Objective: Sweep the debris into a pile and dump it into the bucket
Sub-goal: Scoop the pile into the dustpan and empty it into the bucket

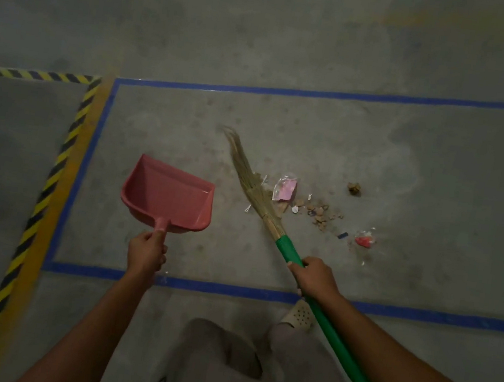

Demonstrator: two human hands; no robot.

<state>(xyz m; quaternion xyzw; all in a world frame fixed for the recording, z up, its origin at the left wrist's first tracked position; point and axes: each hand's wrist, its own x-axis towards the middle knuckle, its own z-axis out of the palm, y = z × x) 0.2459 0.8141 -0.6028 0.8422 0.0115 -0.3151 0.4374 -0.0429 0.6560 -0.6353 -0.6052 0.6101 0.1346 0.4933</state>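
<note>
Debris (321, 214) beside straw broom (252, 187) in right hand (316, 278) grip; plastic dustpan (168, 194) in left hand (146, 252)

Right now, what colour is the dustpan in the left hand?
Pink-red; the dustpan, held by the left hand, shows plainly in the head view.

Both forearms are bare and reach forward and down from the lower frame edge, well apart. Left grip (146, 252): fingers curled round the short handle of the dustpan (166, 195), back of hand up, wrist roughly straight. Right grip (316, 278): fist wrapped round the green shaft of the broom (336, 346), knuckles up. The shaft runs along the inner side of the right forearm. The two grips sit at about the same height in view.
</note>
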